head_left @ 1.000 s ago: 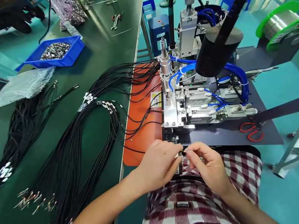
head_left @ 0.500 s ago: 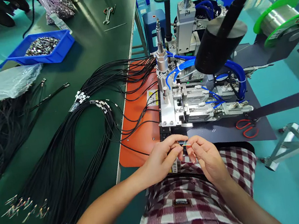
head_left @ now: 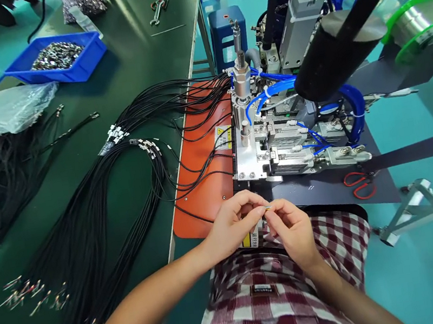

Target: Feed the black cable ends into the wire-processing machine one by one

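Observation:
Both hands meet in front of my lap, at the near edge of the machine. My left hand (head_left: 239,221) pinches the end of a black cable (head_left: 194,216), which runs in from the left across the orange plate (head_left: 194,228). My right hand (head_left: 295,229) has its thumb and forefinger closed on the thin coloured wires (head_left: 267,207) at that cable's tip. The fingertips of the two hands almost touch and hide most of the wires. Just beyond them stands the metal machine (head_left: 249,159), with several black cables leading into its left side.
Bundles of black cables (head_left: 94,197) lie on the green table (head_left: 142,58) to the left. Behind them is a blue tray (head_left: 82,68) of small metal parts. Red-handled scissors (head_left: 362,183) rest at right, below a green wire spool (head_left: 420,23). A black cylinder (head_left: 317,69) overhangs the machine.
My right hand has moved left and closer to my left hand. Less of the coloured wires shows between the fingers now. The view has shifted slightly.

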`<move>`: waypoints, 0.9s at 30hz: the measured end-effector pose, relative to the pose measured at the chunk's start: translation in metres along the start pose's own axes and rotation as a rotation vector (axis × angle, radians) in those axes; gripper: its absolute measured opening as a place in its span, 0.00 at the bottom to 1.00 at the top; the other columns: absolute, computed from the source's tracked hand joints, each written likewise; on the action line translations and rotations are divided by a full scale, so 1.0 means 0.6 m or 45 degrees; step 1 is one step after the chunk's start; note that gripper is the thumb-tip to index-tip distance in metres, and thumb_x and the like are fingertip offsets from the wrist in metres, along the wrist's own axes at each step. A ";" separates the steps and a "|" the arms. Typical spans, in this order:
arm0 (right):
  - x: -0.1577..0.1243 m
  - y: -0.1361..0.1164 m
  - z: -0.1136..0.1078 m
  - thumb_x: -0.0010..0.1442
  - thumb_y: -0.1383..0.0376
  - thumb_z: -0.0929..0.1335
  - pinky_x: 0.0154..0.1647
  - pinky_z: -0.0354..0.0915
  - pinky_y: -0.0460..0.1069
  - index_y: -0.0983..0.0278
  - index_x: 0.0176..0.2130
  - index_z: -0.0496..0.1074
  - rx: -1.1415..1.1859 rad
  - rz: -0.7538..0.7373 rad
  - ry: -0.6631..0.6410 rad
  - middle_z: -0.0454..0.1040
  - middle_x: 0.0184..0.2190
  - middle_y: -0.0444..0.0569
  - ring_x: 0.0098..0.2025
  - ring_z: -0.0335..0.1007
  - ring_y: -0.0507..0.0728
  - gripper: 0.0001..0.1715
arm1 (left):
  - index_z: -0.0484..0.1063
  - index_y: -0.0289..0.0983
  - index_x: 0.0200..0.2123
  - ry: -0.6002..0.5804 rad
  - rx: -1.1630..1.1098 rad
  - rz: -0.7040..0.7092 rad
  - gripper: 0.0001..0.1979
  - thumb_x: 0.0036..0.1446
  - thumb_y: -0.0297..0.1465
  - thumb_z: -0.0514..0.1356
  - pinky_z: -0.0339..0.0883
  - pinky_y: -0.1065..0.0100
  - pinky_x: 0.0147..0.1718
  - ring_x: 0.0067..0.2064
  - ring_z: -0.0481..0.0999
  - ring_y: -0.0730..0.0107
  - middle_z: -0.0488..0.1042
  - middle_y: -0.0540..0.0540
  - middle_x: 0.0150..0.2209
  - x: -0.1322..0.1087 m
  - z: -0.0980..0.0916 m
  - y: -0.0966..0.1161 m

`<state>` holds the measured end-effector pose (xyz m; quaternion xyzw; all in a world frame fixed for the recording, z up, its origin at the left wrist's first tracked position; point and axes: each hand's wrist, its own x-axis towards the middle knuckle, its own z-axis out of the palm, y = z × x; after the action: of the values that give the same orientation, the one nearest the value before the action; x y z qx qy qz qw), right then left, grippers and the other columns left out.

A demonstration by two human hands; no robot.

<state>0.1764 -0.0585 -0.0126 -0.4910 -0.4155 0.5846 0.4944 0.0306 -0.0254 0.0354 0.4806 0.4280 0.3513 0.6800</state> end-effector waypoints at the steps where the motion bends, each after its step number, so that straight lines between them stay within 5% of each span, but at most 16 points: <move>1: -0.001 0.001 -0.001 0.60 0.63 0.68 0.22 0.60 0.43 0.62 0.31 0.70 -0.021 -0.009 -0.004 0.64 0.21 0.38 0.20 0.57 0.47 0.06 | 0.72 0.32 0.36 0.022 -0.018 -0.032 0.09 0.58 0.34 0.61 0.56 0.76 0.23 0.25 0.62 0.80 0.68 0.50 0.28 0.001 0.001 0.003; 10: 0.010 -0.006 -0.026 0.60 0.60 0.68 0.24 0.62 0.45 0.62 0.34 0.72 0.046 0.081 -0.118 0.67 0.23 0.41 0.22 0.60 0.49 0.07 | 0.73 0.31 0.30 0.101 -0.082 -0.209 0.11 0.51 0.35 0.65 0.51 0.76 0.19 0.21 0.59 0.81 0.65 0.54 0.20 0.004 0.001 0.012; 27: 0.024 -0.005 -0.037 0.57 0.60 0.71 0.22 0.57 0.44 0.62 0.32 0.72 0.238 0.200 -0.186 0.64 0.20 0.39 0.20 0.56 0.48 0.08 | 0.73 0.31 0.31 0.056 -0.129 -0.181 0.08 0.50 0.31 0.65 0.57 0.76 0.24 0.26 0.65 0.79 0.70 0.51 0.25 0.003 0.000 0.007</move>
<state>0.1985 -0.0438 -0.0156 -0.4299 -0.3544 0.6919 0.4593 0.0312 -0.0227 0.0392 0.4061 0.4574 0.3338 0.7173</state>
